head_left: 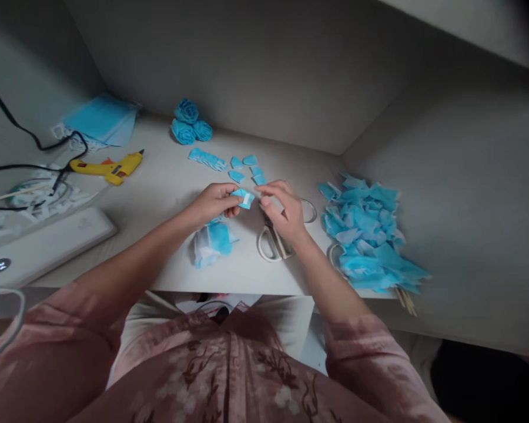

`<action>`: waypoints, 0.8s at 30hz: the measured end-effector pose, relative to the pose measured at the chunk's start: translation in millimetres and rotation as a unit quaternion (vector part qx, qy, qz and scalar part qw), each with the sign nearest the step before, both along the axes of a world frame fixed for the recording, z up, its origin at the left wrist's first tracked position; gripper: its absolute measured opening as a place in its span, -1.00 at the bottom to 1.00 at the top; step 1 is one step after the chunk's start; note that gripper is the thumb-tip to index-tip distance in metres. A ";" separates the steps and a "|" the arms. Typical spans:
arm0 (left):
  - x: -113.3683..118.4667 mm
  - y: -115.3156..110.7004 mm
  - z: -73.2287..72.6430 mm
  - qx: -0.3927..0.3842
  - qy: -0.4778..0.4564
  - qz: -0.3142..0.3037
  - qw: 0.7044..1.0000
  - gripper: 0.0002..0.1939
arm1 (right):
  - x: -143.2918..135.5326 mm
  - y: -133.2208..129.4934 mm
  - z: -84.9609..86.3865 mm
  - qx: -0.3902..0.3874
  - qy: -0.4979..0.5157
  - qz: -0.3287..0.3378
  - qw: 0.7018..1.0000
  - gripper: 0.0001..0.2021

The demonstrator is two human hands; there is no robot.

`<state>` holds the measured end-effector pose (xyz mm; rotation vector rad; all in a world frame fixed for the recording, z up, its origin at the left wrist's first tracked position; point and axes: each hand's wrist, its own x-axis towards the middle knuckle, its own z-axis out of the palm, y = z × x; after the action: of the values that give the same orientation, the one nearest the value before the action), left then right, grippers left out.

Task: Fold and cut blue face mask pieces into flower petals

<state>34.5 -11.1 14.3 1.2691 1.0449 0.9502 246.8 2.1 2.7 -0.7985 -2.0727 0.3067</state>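
Between the thumb and fingers of my left hand (220, 201) is a small blue fabric piece (247, 198) with a white patch. Just to its right, my right hand (286, 205) has its fingers apart, and no object shows in them. Scissors (270, 245) with pale handles lie under my right hand, their blades partly hidden. Several cut blue petals (237, 176) lie beyond my hands, beside an overlapping row of blue pieces (207, 158). Nearer me, below my left hand, rests a loose bundle of blue and white fabric (214, 241).
Blue fabric roses (186, 130) stand by the back wall. At left are a yellow glue gun (112, 169), a stack of blue masks (103, 120), black cables (20, 126) and a white power bank (48, 244). A blue scrap heap (365, 226) lies at right.
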 end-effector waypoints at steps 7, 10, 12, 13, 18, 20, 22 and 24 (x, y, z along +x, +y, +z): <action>1.1 -5.6 7.4 0.056 0.078 -0.031 0.995 -0.87 | -7.3 -3.4 0.0 -0.199 0.022 0.046 0.979 -0.51; 0.7 -5.2 7.4 0.049 0.076 -0.026 0.996 -0.88 | -11.3 -3.5 -4.1 -0.226 0.040 0.047 0.972 -0.51; 0.3 -4.4 7.8 0.030 0.050 -0.006 0.998 -0.85 | -11.9 -2.9 -6.2 -0.241 0.055 0.062 0.967 -0.51; 0.3 -4.0 8.2 0.022 0.032 0.007 0.999 -0.82 | -12.0 -2.5 -7.1 -0.245 0.061 0.069 0.965 -0.50; 3.4 -3.7 6.4 0.027 0.018 0.018 0.999 -0.77 | -14.4 0.5 -13.0 -0.252 0.108 0.078 0.959 -0.41; 5.4 -4.0 4.0 0.044 0.036 0.004 0.998 -0.78 | -15.6 1.9 -15.7 -0.262 0.126 0.077 0.954 -0.38; 6.9 -4.0 1.9 0.054 0.042 0.008 0.998 -0.77 | -15.7 3.0 -17.5 -0.272 0.137 0.085 0.949 -0.37; 7.2 -3.7 1.0 0.053 0.043 0.025 0.997 -0.77 | -14.4 3.8 -17.9 -0.278 0.140 0.087 0.946 -0.38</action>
<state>41.7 -14.8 15.3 1.3874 1.1098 1.0062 232.4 5.9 -15.2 -0.8354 -1.8009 1.0758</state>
